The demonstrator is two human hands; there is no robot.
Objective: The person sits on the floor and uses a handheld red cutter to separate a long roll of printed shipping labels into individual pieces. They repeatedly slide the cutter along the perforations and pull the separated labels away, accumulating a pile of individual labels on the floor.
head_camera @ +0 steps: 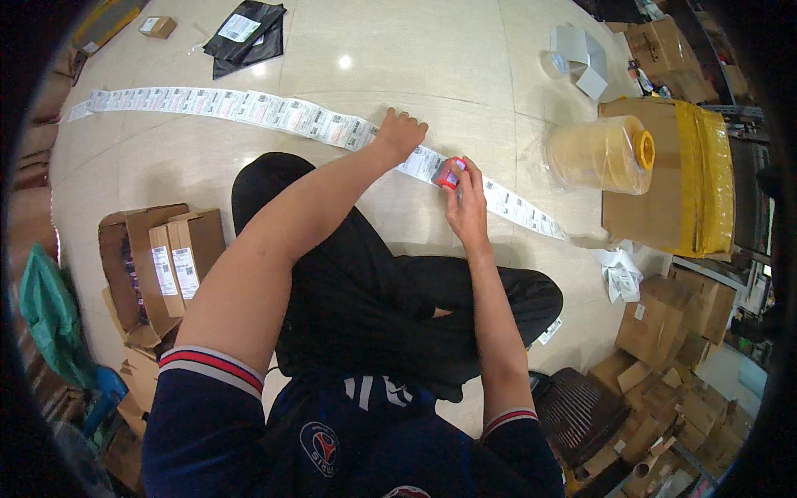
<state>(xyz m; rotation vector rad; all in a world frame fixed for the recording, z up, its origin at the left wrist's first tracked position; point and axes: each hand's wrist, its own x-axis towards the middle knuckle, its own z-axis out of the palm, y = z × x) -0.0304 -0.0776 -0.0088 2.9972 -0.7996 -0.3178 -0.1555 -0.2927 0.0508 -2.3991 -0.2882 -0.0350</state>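
A long strip of printed shipping labels runs across the floor from far left to lower right. My left hand rests over it near the middle, fingers slightly apart, covering part of the labels. Just to the right, my right hand grips a small red hand stamp between thumb and fingers. The stamp sits against the strip; its underside is hidden. Beyond the right hand, the strip's narrow end lies on the floor.
Black plastic mailer bags lie at the far left. A stretch film roll and a large taped carton stand right. Opened cartons sit by my left knee. More cardboard boxes pile up at lower right.
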